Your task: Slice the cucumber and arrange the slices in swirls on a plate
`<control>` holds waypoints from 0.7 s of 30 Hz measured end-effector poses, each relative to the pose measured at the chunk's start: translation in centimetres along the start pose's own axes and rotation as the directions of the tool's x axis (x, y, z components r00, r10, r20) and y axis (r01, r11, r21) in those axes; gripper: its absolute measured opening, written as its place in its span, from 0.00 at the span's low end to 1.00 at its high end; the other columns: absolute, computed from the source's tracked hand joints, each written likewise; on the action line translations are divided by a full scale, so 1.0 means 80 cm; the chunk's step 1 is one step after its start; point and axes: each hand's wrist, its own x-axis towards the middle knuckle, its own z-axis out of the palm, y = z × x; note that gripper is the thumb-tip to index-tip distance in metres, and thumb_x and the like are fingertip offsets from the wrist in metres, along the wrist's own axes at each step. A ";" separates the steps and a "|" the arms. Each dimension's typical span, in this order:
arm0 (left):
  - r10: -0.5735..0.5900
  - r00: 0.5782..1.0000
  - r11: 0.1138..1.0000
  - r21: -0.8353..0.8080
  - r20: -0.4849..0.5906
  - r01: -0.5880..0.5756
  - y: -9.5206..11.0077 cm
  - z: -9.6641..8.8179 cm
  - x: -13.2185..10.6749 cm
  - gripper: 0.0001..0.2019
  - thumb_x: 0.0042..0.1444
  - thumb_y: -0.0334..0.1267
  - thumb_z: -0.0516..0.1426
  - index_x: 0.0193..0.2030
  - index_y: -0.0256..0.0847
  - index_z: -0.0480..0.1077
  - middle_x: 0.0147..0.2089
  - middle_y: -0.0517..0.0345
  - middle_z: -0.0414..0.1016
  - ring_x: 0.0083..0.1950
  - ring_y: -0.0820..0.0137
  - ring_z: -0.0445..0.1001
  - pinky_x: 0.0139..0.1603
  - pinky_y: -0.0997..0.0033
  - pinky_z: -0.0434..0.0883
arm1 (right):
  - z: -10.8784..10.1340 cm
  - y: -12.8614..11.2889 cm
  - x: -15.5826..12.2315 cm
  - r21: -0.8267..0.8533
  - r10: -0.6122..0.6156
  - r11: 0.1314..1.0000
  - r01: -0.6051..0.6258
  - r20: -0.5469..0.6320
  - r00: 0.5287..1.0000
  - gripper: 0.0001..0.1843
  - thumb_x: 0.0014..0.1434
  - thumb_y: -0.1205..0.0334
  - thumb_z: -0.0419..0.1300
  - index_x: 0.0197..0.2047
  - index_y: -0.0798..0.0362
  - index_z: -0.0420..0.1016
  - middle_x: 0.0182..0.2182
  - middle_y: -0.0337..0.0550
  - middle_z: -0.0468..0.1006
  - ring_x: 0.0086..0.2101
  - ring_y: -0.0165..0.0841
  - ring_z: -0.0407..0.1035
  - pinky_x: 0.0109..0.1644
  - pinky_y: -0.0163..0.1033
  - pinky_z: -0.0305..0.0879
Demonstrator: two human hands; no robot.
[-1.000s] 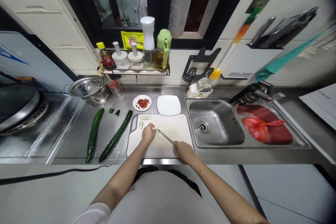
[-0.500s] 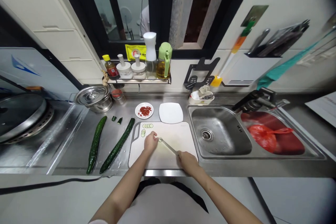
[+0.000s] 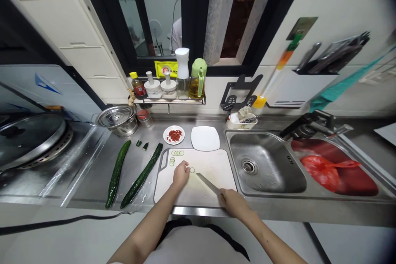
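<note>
My right hand [image 3: 233, 202] is wrapped round the handle of a kitchen knife [image 3: 208, 182]. Its blade points up and left over the white cutting board [image 3: 201, 196], with the tip just right of a thin cucumber slice [image 3: 192, 170]. Close on the slice's other side, my left hand [image 3: 181, 174] rests over the board with its fingers curled together; whatever they hold is hidden. More cucumber slices [image 3: 177, 153] lie in two short overlapping groups at the board's upper left. Two whole-looking cucumbers [image 3: 118, 175] [image 3: 142, 176] lie on the counter left of the board.
Small cucumber ends [image 3: 145, 146], a plate of chopped red pieces [image 3: 174, 135] and a white square plate [image 3: 205, 138] sit behind the board. Right stands a double sink [image 3: 247, 181] with a red bag [image 3: 321, 172]. A lidded pot [image 3: 117, 120] and seasoning shelf [image 3: 173, 100] line the back.
The knife has drawn away to the right from the thin cucumber slice, which now lies apart from the blade. My left hand stays beside it. The whole view has shifted slightly.
</note>
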 end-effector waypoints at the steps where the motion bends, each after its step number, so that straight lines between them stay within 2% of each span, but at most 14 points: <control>1: 0.007 1.000 1.000 -0.004 -0.002 -0.007 0.000 0.001 -0.002 0.07 0.57 0.34 0.54 0.43 0.41 0.68 0.31 0.60 0.70 0.37 0.69 0.71 0.38 0.73 0.62 | 0.000 0.005 0.001 0.020 0.011 1.000 -0.011 -0.012 1.000 0.15 0.65 0.63 0.46 0.44 0.54 0.74 0.41 0.52 0.80 0.43 0.40 0.74 0.41 0.38 0.61; 5: 0.044 0.999 0.999 0.024 0.001 -0.044 0.003 0.001 -0.008 0.10 0.57 0.37 0.55 0.45 0.41 0.69 0.36 0.56 0.71 0.42 0.67 0.71 0.44 0.70 0.63 | -0.002 0.022 0.008 0.098 0.115 0.989 -0.108 -0.071 0.991 0.18 0.67 0.58 0.44 0.44 0.54 0.73 0.40 0.51 0.80 0.42 0.40 0.74 0.38 0.37 0.60; 9: 0.044 0.999 0.995 0.088 0.031 -0.047 0.012 -0.001 -0.010 0.09 0.58 0.37 0.54 0.45 0.41 0.70 0.41 0.53 0.72 0.45 0.66 0.70 0.46 0.69 0.63 | -0.004 0.025 0.018 0.137 0.171 0.978 -0.159 -0.079 0.982 0.18 0.67 0.57 0.43 0.45 0.53 0.73 0.40 0.52 0.80 0.42 0.39 0.74 0.38 0.36 0.59; 17: 0.004 0.997 0.991 0.134 0.076 -0.014 0.027 -0.007 -0.012 0.07 0.58 0.32 0.54 0.42 0.42 0.71 0.46 0.54 0.72 0.48 0.67 0.71 0.46 0.71 0.64 | -0.009 0.010 0.026 0.130 0.180 0.977 -0.170 -0.069 0.981 0.20 0.67 0.55 0.42 0.48 0.51 0.73 0.41 0.51 0.80 0.42 0.39 0.74 0.38 0.36 0.59; 21: -0.009 0.995 0.986 0.169 0.100 -0.008 0.034 -0.007 -0.010 0.11 0.58 0.30 0.53 0.47 0.42 0.70 0.49 0.52 0.71 0.49 0.67 0.71 0.47 0.71 0.64 | -0.006 0.008 0.028 0.112 0.182 0.979 -0.173 -0.074 0.981 0.20 0.67 0.55 0.43 0.48 0.52 0.73 0.42 0.52 0.80 0.43 0.39 0.74 0.37 0.36 0.58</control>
